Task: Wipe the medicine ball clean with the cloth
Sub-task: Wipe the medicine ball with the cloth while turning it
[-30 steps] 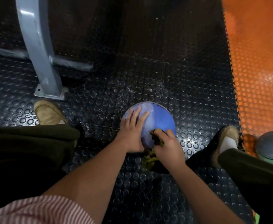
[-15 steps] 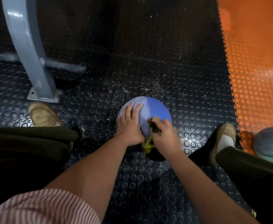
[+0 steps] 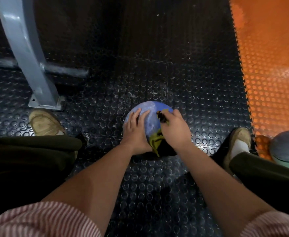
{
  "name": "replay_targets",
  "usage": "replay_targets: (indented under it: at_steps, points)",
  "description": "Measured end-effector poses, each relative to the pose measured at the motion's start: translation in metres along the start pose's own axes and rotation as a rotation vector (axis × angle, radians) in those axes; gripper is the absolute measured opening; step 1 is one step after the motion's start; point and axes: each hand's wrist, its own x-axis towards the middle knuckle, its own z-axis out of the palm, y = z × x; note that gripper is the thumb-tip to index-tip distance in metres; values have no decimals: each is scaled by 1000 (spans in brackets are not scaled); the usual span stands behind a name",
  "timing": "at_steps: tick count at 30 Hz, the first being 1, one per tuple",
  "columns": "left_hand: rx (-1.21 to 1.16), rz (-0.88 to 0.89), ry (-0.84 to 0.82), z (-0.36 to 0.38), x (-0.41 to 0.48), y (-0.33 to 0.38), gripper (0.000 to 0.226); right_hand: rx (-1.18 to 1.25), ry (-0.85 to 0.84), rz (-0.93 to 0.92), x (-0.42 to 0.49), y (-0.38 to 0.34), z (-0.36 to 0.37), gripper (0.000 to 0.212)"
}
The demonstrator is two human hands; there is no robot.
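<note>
Fingers of the left hand lie straight and spread on the left side of the blue medicine ball, which sits on the black studded floor. The right hand curls its fingers round a yellow-green cloth, apparently pressing it to the ball's right side. A grey ball lies far right.

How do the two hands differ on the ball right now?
The left hand lies flat, fingers straight, on the left of the ball; the right hand curls round the cloth on its right. The left hand holds nothing; the right hand grips. Both are on the ball.
</note>
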Motion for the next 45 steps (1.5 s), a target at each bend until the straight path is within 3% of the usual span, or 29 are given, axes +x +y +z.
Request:
replay_targets:
  at_steps: [6, 15, 23, 31, 36, 41, 45]
  points:
    - [-32, -7, 2, -8, 8, 5, 120, 112, 13, -83, -84, 23, 34, 52]
    - [-18, -88, -69, -12, 8, 1, 129, 43, 63, 3, -22, 6, 9, 39]
    - [-63, -117, -58, -13, 4, -1, 126, -85, -78, -272, -77, 22, 24, 44]
    - [-95, -140, 3, -7, 6, 5, 109, -48, 42, -95, -38, 0, 16, 40]
    - [-113, -133, -49, -13, 7, 3, 117, -38, -138, -160, -84, 12, 34, 48]
    - [-79, -108, -2, -4, -2, -1, 112, -16, 60, -136, -40, -10, 9, 41]
    - [-145, -81, -15, -5, -10, -6, 118, -57, 30, -51, 0, -23, -1, 36]
